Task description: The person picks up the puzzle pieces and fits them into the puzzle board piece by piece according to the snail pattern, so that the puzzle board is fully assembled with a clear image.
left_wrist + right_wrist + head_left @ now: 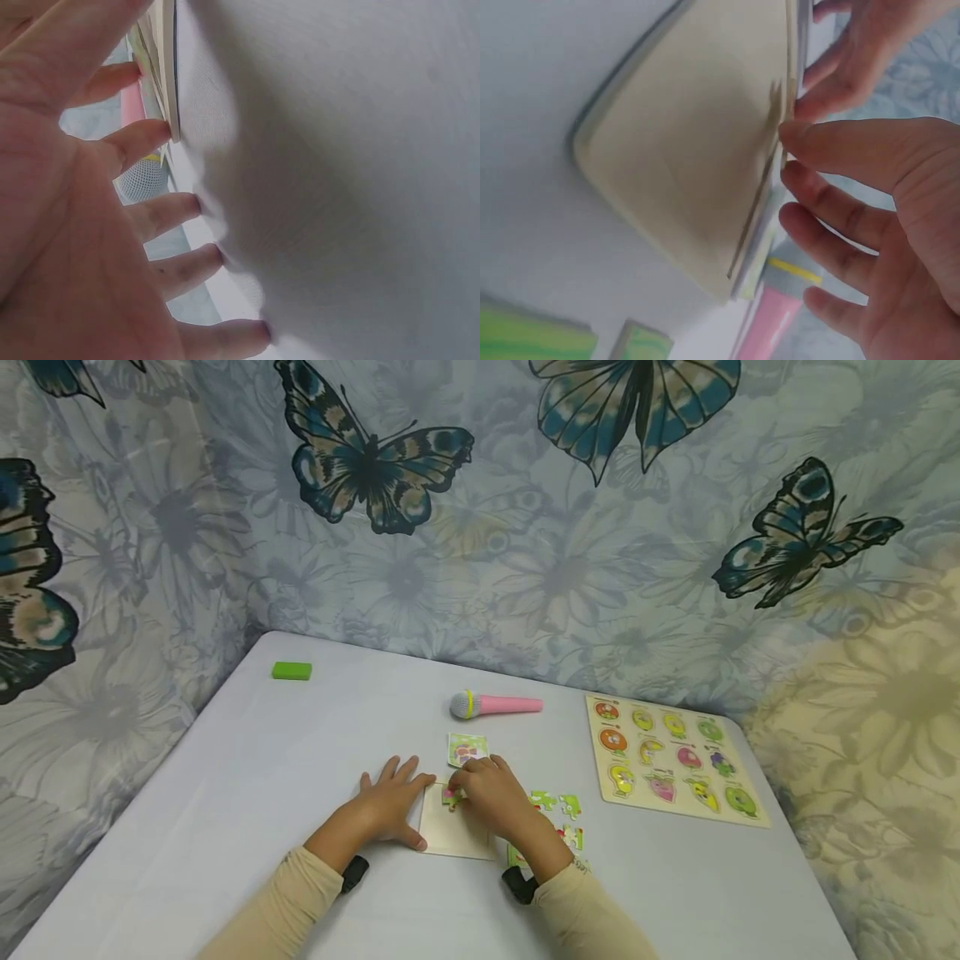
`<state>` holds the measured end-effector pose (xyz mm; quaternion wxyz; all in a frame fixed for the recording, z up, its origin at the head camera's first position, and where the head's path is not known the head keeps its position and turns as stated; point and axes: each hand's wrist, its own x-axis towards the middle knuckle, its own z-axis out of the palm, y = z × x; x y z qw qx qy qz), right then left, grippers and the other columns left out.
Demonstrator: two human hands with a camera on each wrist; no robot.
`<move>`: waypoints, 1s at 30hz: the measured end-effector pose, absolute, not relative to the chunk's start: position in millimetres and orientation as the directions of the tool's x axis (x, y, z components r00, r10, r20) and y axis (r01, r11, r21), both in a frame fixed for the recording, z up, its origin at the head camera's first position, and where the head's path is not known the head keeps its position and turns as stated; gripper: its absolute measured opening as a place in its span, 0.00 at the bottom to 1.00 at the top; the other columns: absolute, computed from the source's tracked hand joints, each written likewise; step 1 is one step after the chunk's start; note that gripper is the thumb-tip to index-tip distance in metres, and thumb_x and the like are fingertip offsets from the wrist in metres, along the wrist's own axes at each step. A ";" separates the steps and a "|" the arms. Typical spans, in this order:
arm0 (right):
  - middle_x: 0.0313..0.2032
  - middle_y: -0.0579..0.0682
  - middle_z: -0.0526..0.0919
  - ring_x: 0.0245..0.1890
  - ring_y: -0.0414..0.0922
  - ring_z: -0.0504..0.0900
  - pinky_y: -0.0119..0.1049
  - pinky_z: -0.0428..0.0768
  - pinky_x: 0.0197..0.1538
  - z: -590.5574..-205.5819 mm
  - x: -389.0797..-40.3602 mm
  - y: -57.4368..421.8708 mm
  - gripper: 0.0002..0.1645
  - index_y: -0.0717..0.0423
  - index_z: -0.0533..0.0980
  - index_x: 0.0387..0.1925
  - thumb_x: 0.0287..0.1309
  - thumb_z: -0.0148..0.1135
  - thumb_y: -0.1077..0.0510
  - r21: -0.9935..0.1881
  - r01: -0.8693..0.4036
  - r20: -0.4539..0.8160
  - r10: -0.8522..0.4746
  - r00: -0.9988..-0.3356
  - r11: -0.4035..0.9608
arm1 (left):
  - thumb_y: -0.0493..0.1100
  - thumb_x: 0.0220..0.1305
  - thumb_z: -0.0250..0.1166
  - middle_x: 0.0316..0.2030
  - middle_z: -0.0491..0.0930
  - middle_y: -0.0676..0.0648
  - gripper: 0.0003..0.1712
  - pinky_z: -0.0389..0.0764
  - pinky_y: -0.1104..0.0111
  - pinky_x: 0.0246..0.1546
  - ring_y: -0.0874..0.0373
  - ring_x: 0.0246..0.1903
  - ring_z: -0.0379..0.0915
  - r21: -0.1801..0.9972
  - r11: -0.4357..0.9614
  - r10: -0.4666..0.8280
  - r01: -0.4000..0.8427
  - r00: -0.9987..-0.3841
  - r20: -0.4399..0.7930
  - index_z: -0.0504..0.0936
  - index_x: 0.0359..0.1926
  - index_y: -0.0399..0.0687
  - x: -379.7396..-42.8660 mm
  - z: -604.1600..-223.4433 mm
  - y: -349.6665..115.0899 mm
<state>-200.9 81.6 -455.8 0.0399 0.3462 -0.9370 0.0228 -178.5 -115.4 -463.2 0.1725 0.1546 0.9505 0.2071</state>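
A small square wooden board (450, 837) lies on the white table between the two hands. My left hand (386, 804), fingers spread, rests on the table at the board's left side, its thumb and index fingertip at the edge. Over the board's upper part, my right hand (491, 793) pinches a small green and pink puzzle piece (451, 797) between thumb and index finger. In the right wrist view that thumb (840, 146) meets the index fingertip near the board's (660, 150) far edge; the hand hides much of the piece.
Loose green puzzle pieces (571, 806) lie right of the board, partly behind the right forearm. Beyond the board are a square picture card (467, 747) and a pink toy microphone (510, 704). A fruit picture board (660, 756) lies at right, a green block (292, 671) at far left.
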 end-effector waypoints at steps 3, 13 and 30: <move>0.43 0.44 0.85 0.52 0.46 0.80 0.52 0.71 0.62 -459.3 -201.2 77.1 0.13 0.44 0.85 0.40 0.50 0.74 0.56 -0.026 -0.645 0.088 -0.641 -0.763 0.764 | 0.57 0.38 0.80 0.74 0.50 0.36 0.56 0.48 0.26 0.59 0.33 0.73 0.39 0.437 0.868 0.374 0.234 -0.889 -0.265 0.66 0.69 0.51 -178.5 -460.2 -112.4; 0.45 0.44 0.85 0.52 0.46 0.80 0.55 0.70 0.63 -460.9 -201.1 77.4 0.12 0.43 0.85 0.41 0.51 0.73 0.55 -0.030 -0.613 0.078 -0.610 -0.789 0.790 | 0.57 0.38 0.80 0.74 0.50 0.37 0.56 0.48 0.26 0.59 0.34 0.73 0.39 0.428 0.870 0.382 0.246 -0.884 -0.270 0.65 0.69 0.52 -181.3 -458.8 -104.4; 0.44 0.43 0.84 0.53 0.45 0.79 0.52 0.71 0.62 -462.4 -198.4 72.8 0.14 0.42 0.85 0.42 0.51 0.73 0.52 -0.015 -0.628 0.077 -0.625 -0.777 0.778 | 0.57 0.37 0.81 0.74 0.49 0.37 0.57 0.45 0.26 0.59 0.33 0.73 0.37 0.445 0.872 0.353 0.204 -0.892 -0.282 0.66 0.69 0.52 -178.2 -467.7 -109.3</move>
